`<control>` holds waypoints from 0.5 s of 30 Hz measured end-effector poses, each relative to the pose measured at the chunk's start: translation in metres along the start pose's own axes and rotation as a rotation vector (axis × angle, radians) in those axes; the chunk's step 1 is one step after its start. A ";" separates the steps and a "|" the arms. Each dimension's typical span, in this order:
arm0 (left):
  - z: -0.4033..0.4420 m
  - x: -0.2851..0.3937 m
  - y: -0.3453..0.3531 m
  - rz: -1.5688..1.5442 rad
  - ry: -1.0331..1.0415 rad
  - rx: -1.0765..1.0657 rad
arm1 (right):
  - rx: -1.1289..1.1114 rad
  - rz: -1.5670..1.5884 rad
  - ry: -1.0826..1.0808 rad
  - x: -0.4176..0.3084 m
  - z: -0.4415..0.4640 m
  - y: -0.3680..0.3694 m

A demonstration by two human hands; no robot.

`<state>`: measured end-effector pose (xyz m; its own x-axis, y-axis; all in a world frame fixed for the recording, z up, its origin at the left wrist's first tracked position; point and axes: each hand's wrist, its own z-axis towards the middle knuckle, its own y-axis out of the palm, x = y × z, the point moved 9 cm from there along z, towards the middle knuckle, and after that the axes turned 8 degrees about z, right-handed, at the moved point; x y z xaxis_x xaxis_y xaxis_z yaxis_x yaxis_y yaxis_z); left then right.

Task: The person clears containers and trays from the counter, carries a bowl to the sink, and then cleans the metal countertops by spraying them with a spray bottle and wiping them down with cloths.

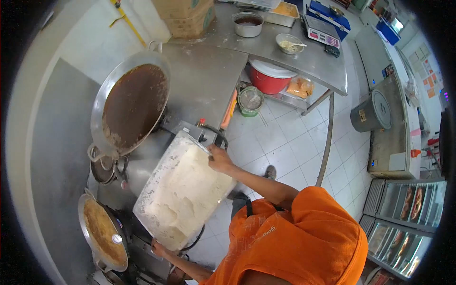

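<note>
Orange top (308,237), short-sleeved, loose, creased; small pale lettering (266,232) on the front, partly lost in folds. Dark strap (249,207) near its hem. Greyish-dark trousers (239,203). One dark, scuffed-looking shoe (270,172). Forearms bare; right hand (220,159) and left hand (160,249) ungloved.

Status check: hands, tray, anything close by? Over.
Left hand and right hand gripping opposite ends of tray. White powder inside. Dark-filled wok close by.
</note>
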<state>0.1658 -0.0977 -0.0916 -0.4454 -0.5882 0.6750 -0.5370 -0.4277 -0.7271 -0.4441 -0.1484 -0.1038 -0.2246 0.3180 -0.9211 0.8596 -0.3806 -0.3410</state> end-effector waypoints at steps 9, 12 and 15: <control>-0.228 0.136 0.046 -0.310 -0.086 -0.232 | 0.116 0.267 0.039 0.070 -0.024 -0.243; -0.300 0.204 0.104 -0.121 0.182 -0.431 | 0.274 0.234 0.020 0.116 -0.034 -0.356; -0.369 0.244 0.204 -0.260 0.082 -0.605 | 0.545 0.115 -0.022 0.209 -0.044 -0.473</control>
<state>-0.3164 -0.0751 -0.0290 -0.2875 -0.4539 0.8434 -0.9312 -0.0735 -0.3570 -0.8770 0.1364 -0.1272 -0.1580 0.2314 -0.9599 0.5184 -0.8080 -0.2801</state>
